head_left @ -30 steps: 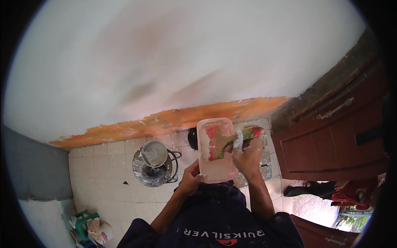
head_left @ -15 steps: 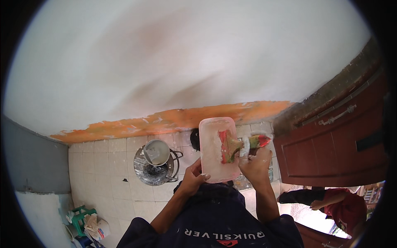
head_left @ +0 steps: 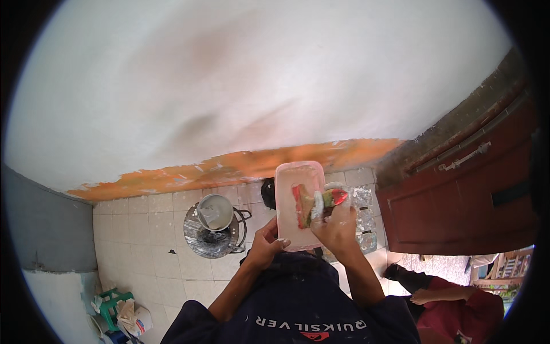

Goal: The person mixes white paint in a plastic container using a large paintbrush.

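Observation:
My left hand [head_left: 268,243] grips the near left rim of a shallow pink plastic container [head_left: 284,215] and holds it in front of my chest. Pale, whitish material coats the inside of this container. Closed around the handle of a wide paintbrush [head_left: 306,206] is my right hand [head_left: 337,226], with white smears on its fingers. The brush has a red band, a tan wooden neck and a green and red handle end. Its head is down inside the container, and the bristle tips are hard to make out.
A white wall [head_left: 258,74] with a bare orange strip [head_left: 240,163] along its base stands ahead. A pail [head_left: 216,212] sits on a round, stained stool [head_left: 209,246]. At right are a red-brown door [head_left: 452,200] and a person in a red shirt [head_left: 464,309]. A green stool [head_left: 112,304] stands lower left.
My right hand and the paintbrush have moved left across the container. My left hand stays on its rim. The person in red at the right has shifted lower in view.

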The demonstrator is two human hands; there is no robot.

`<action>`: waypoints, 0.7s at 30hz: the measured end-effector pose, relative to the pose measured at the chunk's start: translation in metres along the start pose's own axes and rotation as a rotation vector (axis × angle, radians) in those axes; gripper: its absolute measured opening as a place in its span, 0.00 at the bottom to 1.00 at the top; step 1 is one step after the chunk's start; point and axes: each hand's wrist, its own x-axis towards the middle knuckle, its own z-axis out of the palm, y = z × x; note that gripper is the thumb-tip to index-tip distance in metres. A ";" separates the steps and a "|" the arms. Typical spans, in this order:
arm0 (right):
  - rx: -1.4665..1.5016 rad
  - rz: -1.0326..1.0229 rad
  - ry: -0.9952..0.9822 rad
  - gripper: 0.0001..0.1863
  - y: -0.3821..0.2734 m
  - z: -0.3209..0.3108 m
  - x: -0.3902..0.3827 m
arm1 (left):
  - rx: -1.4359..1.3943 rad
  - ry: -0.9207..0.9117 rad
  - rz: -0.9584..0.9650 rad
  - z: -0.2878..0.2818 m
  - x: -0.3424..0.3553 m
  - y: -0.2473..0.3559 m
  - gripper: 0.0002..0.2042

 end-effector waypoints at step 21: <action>0.411 -0.060 0.207 0.09 -0.004 0.007 0.018 | -0.041 -0.030 -0.012 -0.001 0.007 0.000 0.33</action>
